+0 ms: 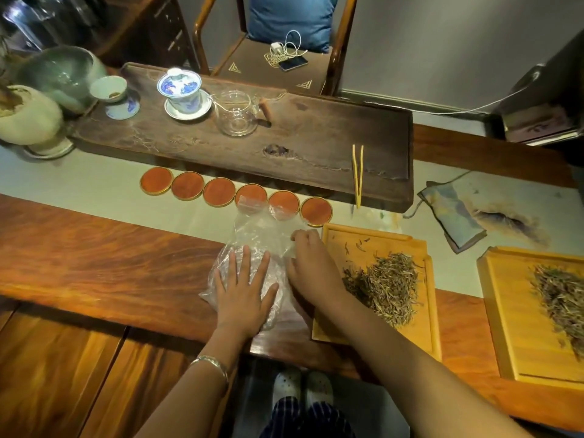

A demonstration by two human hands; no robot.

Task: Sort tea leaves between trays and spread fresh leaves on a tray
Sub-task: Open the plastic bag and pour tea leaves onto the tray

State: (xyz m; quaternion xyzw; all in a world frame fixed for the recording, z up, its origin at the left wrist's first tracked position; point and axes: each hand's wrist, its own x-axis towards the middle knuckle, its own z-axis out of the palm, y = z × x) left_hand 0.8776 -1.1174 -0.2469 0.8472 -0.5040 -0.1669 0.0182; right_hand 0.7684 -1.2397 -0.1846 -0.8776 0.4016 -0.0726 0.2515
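- The left hand [241, 287] lies flat, fingers straight and spread, pressing down on a clear plastic bag [252, 245] on the wooden table [94, 257].
- The right hand [308, 263] has its fingers curled at the bag's right edge; it looks like it pinches the plastic there, but the fingertips are hidden, so I cannot tell for sure.
- The bag looks flat and nearly empty (I see no leaves inside it).
- Just beside the right hand sits the near tray [373, 330], with a heap of tea leaves [388, 286] in its middle and a few loose bits near its top.
- The far tray [505, 324] sits apart on the right, with its own leaf pile [562, 298].
- My guess: the step now is smoothing or putting away the emptied bag, so the leaves are poured out but not yet spread.
- Next, the hands need to let go of the bag, move over to the near tray, and gently push the heap out flat (soft fingers, so the leaves do not break or fall off the side).
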